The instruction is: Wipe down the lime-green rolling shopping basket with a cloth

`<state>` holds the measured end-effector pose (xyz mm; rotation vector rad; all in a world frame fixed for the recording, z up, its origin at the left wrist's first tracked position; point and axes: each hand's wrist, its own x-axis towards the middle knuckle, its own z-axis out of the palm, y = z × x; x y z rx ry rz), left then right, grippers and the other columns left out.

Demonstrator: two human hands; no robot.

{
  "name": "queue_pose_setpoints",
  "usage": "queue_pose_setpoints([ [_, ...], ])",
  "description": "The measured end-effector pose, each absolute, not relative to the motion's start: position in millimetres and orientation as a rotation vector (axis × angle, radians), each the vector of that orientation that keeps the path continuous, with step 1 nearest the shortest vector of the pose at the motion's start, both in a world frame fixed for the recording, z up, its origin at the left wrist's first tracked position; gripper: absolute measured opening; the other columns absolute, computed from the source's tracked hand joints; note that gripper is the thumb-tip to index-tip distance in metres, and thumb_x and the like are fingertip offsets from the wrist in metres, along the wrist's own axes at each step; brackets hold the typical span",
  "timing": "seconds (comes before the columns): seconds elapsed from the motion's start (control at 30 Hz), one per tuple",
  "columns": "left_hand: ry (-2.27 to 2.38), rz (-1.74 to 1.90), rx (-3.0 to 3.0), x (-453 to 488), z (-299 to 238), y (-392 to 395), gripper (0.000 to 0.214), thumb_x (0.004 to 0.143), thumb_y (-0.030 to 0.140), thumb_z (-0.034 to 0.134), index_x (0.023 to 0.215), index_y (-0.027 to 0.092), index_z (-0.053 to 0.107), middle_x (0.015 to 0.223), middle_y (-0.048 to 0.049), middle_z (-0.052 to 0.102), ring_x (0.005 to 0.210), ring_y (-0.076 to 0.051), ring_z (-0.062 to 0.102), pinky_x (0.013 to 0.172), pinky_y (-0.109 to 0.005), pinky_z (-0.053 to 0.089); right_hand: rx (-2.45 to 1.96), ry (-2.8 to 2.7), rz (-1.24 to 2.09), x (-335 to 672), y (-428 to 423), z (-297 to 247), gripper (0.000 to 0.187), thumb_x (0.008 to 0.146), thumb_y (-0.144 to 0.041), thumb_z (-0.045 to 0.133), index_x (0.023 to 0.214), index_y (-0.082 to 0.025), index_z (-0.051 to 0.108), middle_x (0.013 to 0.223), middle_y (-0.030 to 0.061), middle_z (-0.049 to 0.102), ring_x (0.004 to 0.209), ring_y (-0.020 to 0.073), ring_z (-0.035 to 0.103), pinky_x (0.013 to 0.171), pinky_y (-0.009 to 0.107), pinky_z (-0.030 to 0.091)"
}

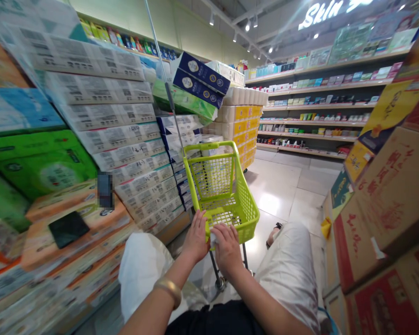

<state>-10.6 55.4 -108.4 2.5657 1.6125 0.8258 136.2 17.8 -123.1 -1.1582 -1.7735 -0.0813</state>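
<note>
Lime-green shopping cart (pixel 248 218) has my left hand (pixel 196 239) gripping its near rim, my right hand (pixel 226 246) holding white tissue (pixel 213 238) there.

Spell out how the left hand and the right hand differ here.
The left hand has a gold-coloured bangle at its wrist; the right hand has none. The right hand has a small white piece, possibly tissue, at its fingers; no such piece shows at the left hand. Both are at the near edge of the green basket.
</note>
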Motion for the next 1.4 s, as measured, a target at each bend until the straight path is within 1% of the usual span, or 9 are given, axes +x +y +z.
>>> queue_pose_setpoints([
  [0.17, 1.573, 0.861, 2.591, -13, -108, 54, 0.058, 0.07, 0.013, 0.055, 0.125, 0.016, 0.037, 0.149, -0.0178, 0.033, 0.146, -0.032, 0.017, 0.114, -0.057, 0.032, -1.169, -1.807, -0.109, 151, 17, -123, 0.041, 0.081, -0.005, 0.047, 0.114, -0.027, 0.058, 0.116, 0.0001, 0.065, 0.119, 0.0155, 0.052, 0.114, 0.038, 0.011],
  [0.37, 1.578, 0.883, 2.612, -12, -107, 51, 0.057, 0.071, 0.014, 0.056, 0.125, 0.014, 0.037, 0.147, -0.0183, 0.035, 0.145, -0.033, 0.017, 0.115, -0.056, 0.032, -1.38, -1.533, -0.234, 211, 29, -134, 0.036, 0.086, -0.009, 0.038, 0.113, -0.021, 0.058, 0.119, 0.0055, 0.064, 0.124, 0.0194, 0.049, 0.112, 0.044, 0.017],
  [0.5, 1.587, 0.889, 2.593, -11, -108, 50, 0.057, 0.07, 0.013, 0.056, 0.124, 0.014, 0.037, 0.146, -0.0185, 0.035, 0.145, -0.033, 0.017, 0.116, -0.055, 0.031, -1.376, -1.49, -0.234, 201, 31, -133, 0.035, 0.086, -0.009, 0.037, 0.112, -0.019, 0.058, 0.118, 0.0083, 0.062, 0.125, 0.021, 0.047, 0.11, 0.043, 0.023],
  [0.73, 1.561, 0.928, 2.585, -14, -109, 51, 0.054, 0.072, 0.015, 0.055, 0.124, 0.015, 0.037, 0.146, -0.0182, 0.035, 0.144, -0.033, 0.02, 0.113, -0.058, 0.033, -1.098, -1.795, -0.138, 144, 12, -123, 0.044, 0.078, -0.005, 0.042, 0.116, -0.022, 0.057, 0.118, 0.0044, 0.062, 0.124, 0.0174, 0.047, 0.114, 0.037, 0.021],
  [0.9, 1.567, 0.941, 2.562, -13, -109, 48, 0.054, 0.073, 0.014, 0.053, 0.124, 0.016, 0.038, 0.147, -0.0177, 0.035, 0.145, -0.031, 0.019, 0.113, -0.058, 0.033, -1.096, -1.94, -0.049, 149, 1, -115, 0.052, 0.075, -0.014, 0.052, 0.127, -0.022, 0.051, 0.128, 0.0066, 0.056, 0.129, 0.0223, 0.042, 0.116, 0.044, 0.014],
  [1.0, 1.578, 0.932, 2.55, -12, -109, 48, 0.053, 0.074, 0.014, 0.052, 0.124, 0.016, 0.038, 0.147, -0.0176, 0.034, 0.145, -0.031, 0.019, 0.113, -0.058, 0.033, -1.118, -1.901, -0.086, 149, 2, -115, 0.042, 0.081, -0.022, 0.057, 0.122, -0.027, 0.055, 0.125, 0.0043, 0.058, 0.128, 0.0221, 0.043, 0.116, 0.043, 0.012],
  [1.1, 1.562, 0.934, 2.554, -12, -107, 47, 0.056, 0.072, 0.015, 0.055, 0.125, 0.017, 0.037, 0.147, -0.017, 0.034, 0.145, -0.032, 0.018, 0.113, -0.058, 0.033, -1.157, -1.838, -0.138, 152, 8, -120, 0.033, 0.085, -0.017, 0.054, 0.114, -0.031, 0.059, 0.118, 0.0014, 0.061, 0.123, 0.0188, 0.047, 0.114, 0.041, 0.012],
  [1.2, 1.555, 0.939, 2.563, -12, -106, 47, 0.059, 0.069, 0.013, 0.057, 0.125, 0.017, 0.038, 0.147, -0.0165, 0.035, 0.145, -0.033, 0.018, 0.114, -0.058, 0.033, -1.221, -1.737, -0.179, 170, 16, -126, 0.033, 0.085, -0.012, 0.049, 0.112, -0.027, 0.06, 0.115, 0.003, 0.062, 0.12, 0.0188, 0.049, 0.113, 0.041, 0.014],
  [1.4, 1.567, 0.942, 2.551, -9, -105, 45, 0.055, 0.07, 0.012, 0.056, 0.122, 0.016, 0.039, 0.147, -0.0168, 0.036, 0.145, -0.032, 0.017, 0.116, -0.057, 0.031, -1.389, -1.542, -0.283, 202, 24, -134, 0.032, 0.089, -0.013, 0.041, 0.115, -0.022, 0.057, 0.122, 0.0074, 0.058, 0.126, 0.022, 0.045, 0.11, 0.045, 0.019],
])
